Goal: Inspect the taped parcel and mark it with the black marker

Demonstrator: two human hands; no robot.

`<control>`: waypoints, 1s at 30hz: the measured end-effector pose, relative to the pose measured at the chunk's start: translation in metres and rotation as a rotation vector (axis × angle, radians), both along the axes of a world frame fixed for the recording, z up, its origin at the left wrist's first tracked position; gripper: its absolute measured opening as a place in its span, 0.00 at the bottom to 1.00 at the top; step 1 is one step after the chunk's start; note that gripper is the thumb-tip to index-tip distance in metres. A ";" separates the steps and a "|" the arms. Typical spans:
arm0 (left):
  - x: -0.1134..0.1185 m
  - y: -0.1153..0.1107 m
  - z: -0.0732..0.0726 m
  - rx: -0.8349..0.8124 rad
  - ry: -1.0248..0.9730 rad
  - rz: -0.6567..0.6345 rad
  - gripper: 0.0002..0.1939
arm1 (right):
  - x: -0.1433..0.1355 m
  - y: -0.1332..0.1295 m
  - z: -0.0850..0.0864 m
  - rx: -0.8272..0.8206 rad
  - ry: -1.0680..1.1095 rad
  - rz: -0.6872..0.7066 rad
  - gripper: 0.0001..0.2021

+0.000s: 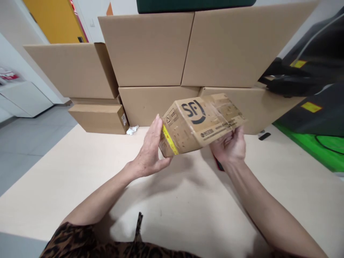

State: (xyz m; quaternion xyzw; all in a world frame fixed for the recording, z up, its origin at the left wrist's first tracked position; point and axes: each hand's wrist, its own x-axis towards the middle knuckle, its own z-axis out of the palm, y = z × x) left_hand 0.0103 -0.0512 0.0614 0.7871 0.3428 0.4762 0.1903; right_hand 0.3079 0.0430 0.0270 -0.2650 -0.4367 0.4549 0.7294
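A brown cardboard box [199,123] with dark "SF" print and clear tape is held tilted above the pale table [172,215]. My left hand [152,154] grips its left end, beside a yellow tape strip, with the thumb at the lower edge. Under the right part of the box, my right hand [231,147] supports it with bent fingers, some of them hidden behind the box. Partly covered by the right hand, a dark object with a red edge [219,165] lies on the table.
Large cartons [147,50] stand stacked along the table's back edge. A smaller carton [99,118] sits at the left, beside crumpled white paper [132,130]. At the right are a small black object [264,136] and a green surface [309,147].
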 end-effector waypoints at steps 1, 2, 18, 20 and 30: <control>-0.002 0.002 -0.003 -0.044 0.002 0.000 0.70 | 0.001 0.000 0.004 0.030 -0.011 -0.017 0.22; -0.004 0.003 -0.005 -0.106 -0.003 -0.006 0.72 | 0.002 -0.001 0.007 0.056 -0.035 -0.022 0.21; 0.001 0.012 0.004 -0.962 -0.860 -0.220 0.34 | -0.010 -0.038 0.042 0.282 -0.146 -0.084 0.25; 0.000 0.015 -0.002 -0.927 -0.883 -0.185 0.34 | -0.013 -0.040 0.042 0.294 -0.160 -0.077 0.22; -0.008 0.029 -0.027 -0.463 -0.762 -0.126 0.38 | -0.018 -0.041 0.034 0.197 -0.146 0.019 0.22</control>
